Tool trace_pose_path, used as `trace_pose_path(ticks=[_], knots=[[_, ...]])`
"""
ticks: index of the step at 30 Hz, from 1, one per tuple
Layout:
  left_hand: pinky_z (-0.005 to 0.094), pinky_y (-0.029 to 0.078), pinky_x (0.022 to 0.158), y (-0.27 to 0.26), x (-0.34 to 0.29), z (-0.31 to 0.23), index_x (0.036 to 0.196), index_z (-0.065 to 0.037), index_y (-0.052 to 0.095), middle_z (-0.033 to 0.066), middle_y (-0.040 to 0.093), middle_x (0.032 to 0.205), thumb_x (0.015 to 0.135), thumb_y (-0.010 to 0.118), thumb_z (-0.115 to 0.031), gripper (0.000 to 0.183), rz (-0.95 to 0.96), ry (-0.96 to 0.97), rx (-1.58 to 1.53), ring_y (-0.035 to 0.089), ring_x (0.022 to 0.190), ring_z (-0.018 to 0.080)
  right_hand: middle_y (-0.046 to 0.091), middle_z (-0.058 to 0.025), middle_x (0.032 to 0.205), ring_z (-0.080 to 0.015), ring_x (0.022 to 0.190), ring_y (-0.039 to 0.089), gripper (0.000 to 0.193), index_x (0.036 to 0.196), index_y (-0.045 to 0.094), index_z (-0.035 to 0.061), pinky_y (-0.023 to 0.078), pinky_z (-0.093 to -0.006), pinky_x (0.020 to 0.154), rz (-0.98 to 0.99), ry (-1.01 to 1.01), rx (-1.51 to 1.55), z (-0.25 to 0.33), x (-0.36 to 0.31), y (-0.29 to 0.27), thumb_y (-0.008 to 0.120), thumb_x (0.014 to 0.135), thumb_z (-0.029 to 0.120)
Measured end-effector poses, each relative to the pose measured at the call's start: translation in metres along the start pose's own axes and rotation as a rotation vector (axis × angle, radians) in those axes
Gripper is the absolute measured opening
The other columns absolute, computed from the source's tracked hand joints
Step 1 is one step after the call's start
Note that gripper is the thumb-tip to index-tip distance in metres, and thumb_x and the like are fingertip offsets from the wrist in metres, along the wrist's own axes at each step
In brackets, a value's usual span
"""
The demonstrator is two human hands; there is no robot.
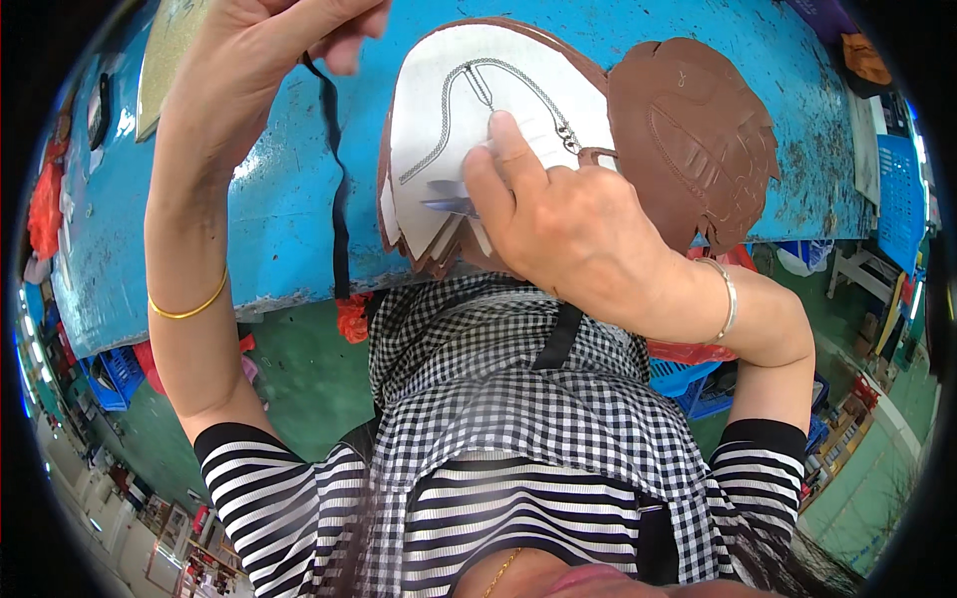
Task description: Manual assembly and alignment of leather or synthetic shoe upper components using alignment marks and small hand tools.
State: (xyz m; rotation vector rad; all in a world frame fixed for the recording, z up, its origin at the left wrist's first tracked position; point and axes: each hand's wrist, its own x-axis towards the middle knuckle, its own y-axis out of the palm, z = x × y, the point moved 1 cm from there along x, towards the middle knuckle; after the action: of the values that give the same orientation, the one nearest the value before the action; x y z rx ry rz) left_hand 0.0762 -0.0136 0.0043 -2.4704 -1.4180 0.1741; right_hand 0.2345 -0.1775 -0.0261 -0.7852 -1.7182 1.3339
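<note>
Holding metal snips [451,203] in the half-closed right hand [578,214], with two slightly parted blades showing and the handles hidden beneath. Pointing with the outstretched index finger at the printed line drawing on a white rounded panel [424,115], and covering its lower right part with the same hand. Holding the left hand [264,50] up at the top edge, with fingers curled; cannot tell whether gripping the black strip [339,199] that runs down from there past the table's near edge. Printed on the white panel: a braided cord, a zip-like pull and a small clasp. Stacked under it, fanned at the lower edge: more panels, brown and pale. Lying against its right side: a brown panel [688,140], embossed with curved lines and bearing one small pale mark near the top. Farther out, on the worn blue table [269,219]: a gold sheet [167,65] and a slim black object [100,112]. Beyond, to the right: a blue perforated crate [900,194].
</note>
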Motion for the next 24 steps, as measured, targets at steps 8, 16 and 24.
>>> trace_pose_path(ticks=[8, 16, 24], knots=[[0.0159, 0.021, 0.045, -0.006, -0.020, -0.009, 0.105, -0.003, 0.069, -0.0023, 0.065, 0.075, 0.097, 0.063, -0.020, 0.019, 0.304, 0.086, -0.011, 0.037, 0.052, -0.0039, 0.058, -0.0005, 0.065, -0.0066, 0.050, 0.050, 0.020, 0.099, 0.065, 0.0094, 0.036, -0.0257, 0.043, -0.045, 0.724, 1.295, -0.080, -0.005, 0.010, 0.062, 0.097, 0.029], [0.0207, 0.048, 0.064, 0.032, -0.012, -0.006, 0.086, 0.001, 0.069, 0.0010, 0.067, 0.075, 0.087, 0.073, -0.010, 0.012, 0.623, -0.005, 0.146, 0.059, 0.069, 0.0048, 0.061, -0.0145, 0.129, -0.0233, 0.114, 0.063, 0.066, 0.137, 0.050, -0.0032, 0.050, -0.0353, 0.098, -0.169, 0.699, 0.603, -0.139, -0.134, -0.039, 0.075, 0.084, 0.026], [0.0277, 0.047, 0.063, 0.061, -0.002, 0.012, 0.083, -0.001, 0.072, 0.0057, 0.066, 0.069, 0.078, 0.075, -0.015, 0.015, 0.670, 0.149, 0.413, 0.057, 0.062, 0.0120, 0.056, 0.0012, 0.083, 0.0008, 0.057, 0.034, 0.023, 0.123, 0.051, 0.0042, 0.025, -0.0175, 0.049, -0.457, 1.139, 0.959, -0.156, -0.159, -0.033, 0.053, 0.104, 0.016]])
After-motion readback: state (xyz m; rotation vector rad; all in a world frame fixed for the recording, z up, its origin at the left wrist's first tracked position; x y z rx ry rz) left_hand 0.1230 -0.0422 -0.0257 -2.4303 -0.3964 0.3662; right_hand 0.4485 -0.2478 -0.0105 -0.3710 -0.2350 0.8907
